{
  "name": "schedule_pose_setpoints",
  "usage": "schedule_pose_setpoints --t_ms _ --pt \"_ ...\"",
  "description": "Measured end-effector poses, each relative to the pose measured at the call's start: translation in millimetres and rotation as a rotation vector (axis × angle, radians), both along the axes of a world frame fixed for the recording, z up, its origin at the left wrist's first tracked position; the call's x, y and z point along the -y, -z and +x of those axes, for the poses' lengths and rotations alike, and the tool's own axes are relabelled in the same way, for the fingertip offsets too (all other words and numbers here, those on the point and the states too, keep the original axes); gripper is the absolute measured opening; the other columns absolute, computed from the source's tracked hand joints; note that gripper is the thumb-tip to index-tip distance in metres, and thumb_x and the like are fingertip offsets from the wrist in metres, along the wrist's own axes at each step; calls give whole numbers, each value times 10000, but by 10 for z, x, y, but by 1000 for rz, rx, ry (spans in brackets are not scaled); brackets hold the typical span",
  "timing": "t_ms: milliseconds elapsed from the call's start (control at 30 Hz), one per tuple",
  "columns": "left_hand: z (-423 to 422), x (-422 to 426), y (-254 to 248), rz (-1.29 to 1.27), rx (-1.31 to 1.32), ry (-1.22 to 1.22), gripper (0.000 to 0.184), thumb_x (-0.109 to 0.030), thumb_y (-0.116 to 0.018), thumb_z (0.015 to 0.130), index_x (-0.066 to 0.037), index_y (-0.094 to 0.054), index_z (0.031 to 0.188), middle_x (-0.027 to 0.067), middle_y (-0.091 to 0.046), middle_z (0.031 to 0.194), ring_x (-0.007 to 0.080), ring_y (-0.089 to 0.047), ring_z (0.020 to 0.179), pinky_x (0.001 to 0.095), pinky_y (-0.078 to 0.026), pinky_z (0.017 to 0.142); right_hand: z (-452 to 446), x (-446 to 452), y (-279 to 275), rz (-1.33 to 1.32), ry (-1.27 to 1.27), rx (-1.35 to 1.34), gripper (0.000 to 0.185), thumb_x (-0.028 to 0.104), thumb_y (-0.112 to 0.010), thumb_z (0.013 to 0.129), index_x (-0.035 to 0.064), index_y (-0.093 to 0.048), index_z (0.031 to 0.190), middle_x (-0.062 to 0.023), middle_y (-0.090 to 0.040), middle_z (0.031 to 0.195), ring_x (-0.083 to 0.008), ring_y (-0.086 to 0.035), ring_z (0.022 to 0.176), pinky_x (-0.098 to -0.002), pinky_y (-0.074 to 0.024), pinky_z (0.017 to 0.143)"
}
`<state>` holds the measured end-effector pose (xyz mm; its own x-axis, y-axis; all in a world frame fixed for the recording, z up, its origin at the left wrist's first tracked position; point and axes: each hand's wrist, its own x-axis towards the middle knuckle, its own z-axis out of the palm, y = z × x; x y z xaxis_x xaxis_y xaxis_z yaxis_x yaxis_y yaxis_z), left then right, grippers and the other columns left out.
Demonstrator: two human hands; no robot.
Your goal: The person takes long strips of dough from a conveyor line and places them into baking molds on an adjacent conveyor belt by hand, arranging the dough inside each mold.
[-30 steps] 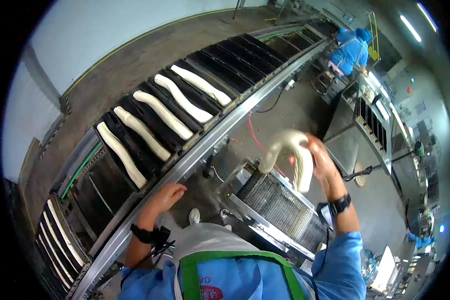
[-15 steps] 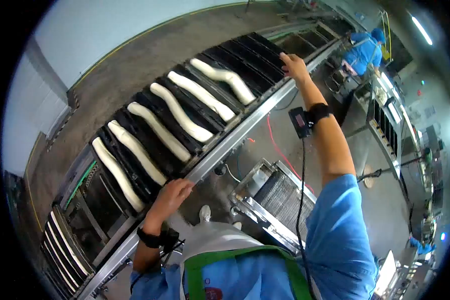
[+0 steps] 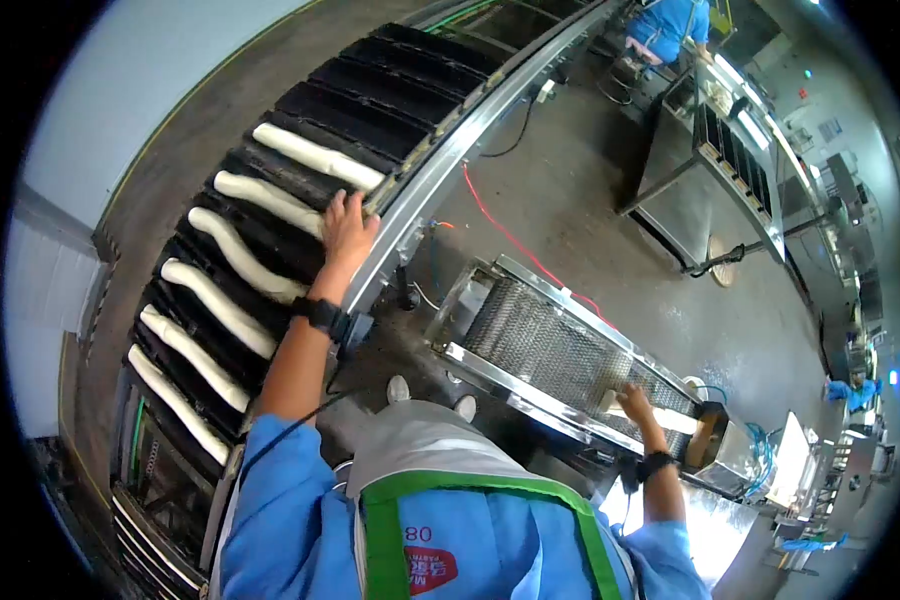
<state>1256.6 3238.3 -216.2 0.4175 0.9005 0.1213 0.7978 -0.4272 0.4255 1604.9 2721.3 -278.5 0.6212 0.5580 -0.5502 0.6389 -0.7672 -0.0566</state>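
My left hand [image 3: 348,235] rests at the near ends of the black trays, fingers apart, touching the end of a pale dough strip [image 3: 270,203]. Another dough strip [image 3: 315,157] lies in the tray just beyond it, and several more lie in the trays nearer me. Over on the low mesh conveyor [image 3: 540,335], my right hand [image 3: 637,405] has its fingers closed around a dough strip [image 3: 678,420]. Parts of that strip show on both sides of the hand.
Black trays [image 3: 385,88] without dough continue along the metal-railed line [image 3: 450,150]. A red hose [image 3: 510,235] crosses the floor beside the mesh conveyor. A co-worker in blue [image 3: 665,30] is at the far end, near a steel table [image 3: 670,190] holding dark trays.
My right hand has left the far trays and come down to the mesh conveyor. My left hand has moved up along the tray line. The view has turned to the right.
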Motion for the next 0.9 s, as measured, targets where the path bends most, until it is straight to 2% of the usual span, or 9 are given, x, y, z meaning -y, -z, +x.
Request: schedule_pose_setpoints --t_ms 167,333,400,433,467,533,600,700,900 --pt "260 -206 181 154 -119 -176 417 -316 -470 797 -125 -405 1161 122 -340 1222 288 -265 1160 472 -192 942 -623 -377 -583 115 -146 24 474 241 -620 635 167 -469 1078 -53 -445 1101 -283 -417 1021 -505 -376 757" --pt "228 -172 222 180 -205 -288 388 -335 -445 812 -131 -428 1142 66 -375 1205 256 -259 1171 532 -170 932 -669 -859 -572 19 -424 209 471 193 -685 551 120 -481 970 -67 -501 1031 -276 -460 973 -472 -402 732" --pt "192 -179 244 194 -198 -374 368 -333 -442 815 -134 -441 1124 66 -389 1191 258 -266 1170 539 -175 931 -276 -940 -378 264 -110 -60 440 165 -670 570 86 -480 959 -125 -555 890 -300 -534 821 -420 -431 674" --pt "173 -151 203 188 -217 -385 369 -333 -440 817 -113 -446 1113 68 -395 1186 251 -277 1167 525 -186 938 -281 -1175 -784 430 -75 39 383 121 -648 589 51 -485 928 -172 -564 748 -316 -563 684 -378 -444 602" --pt "129 -156 211 189 -217 -399 369 -333 -440 817 -113 -446 1113 68 -395 1186 251 -277 1167 525 -186 938 -147 -1228 -958 586 -26 35 471 26 -620 600 33 -466 1045 -152 -569 781 -213 -559 686 -324 -437 610" --pt "78 -173 250 198 -226 -380 381 -332 -436 819 -88 -440 1112 68 -400 1180 240 -281 1167 495 -196 949 -28 -1398 -1585 746 33 -51 419 31 -568 693 -10 -434 1088 -74 -557 773 -109 -490 680 -242 -416 598" --pt "41 -176 341 226 -240 -419 402 -337 -441 815 -72 -432 1118 64 -391 1198 231 -286 1166 466 -207 953 -150 -1710 -2217 1082 122 -246 401 40 -571 716 1 -436 1092 -51 -546 843 -122 -500 730 -235 -421 640" --pt "-230 -112 428 277 -208 -430 419 -341 -455 806 -118 -417 1159 67 -365 1235 240 -290 1164 460 -218 949 -613 -2253 -2738 1362 30 -200 411 40 -568 719 14 -418 1101 -75 -518 923 -147 -500 828 -254 -425 707" --pt "-352 -77 631 262 -153 -401 398 -327 -456 812 -127 -425 1155 73 -390 1206 245 -301 1152 467 -219 946 -1322 -3717 -2772 1700 58 -583 378 43 -568 719 33 -428 1069 -70 -518 924 -144 -517 820 -249 -433 697"
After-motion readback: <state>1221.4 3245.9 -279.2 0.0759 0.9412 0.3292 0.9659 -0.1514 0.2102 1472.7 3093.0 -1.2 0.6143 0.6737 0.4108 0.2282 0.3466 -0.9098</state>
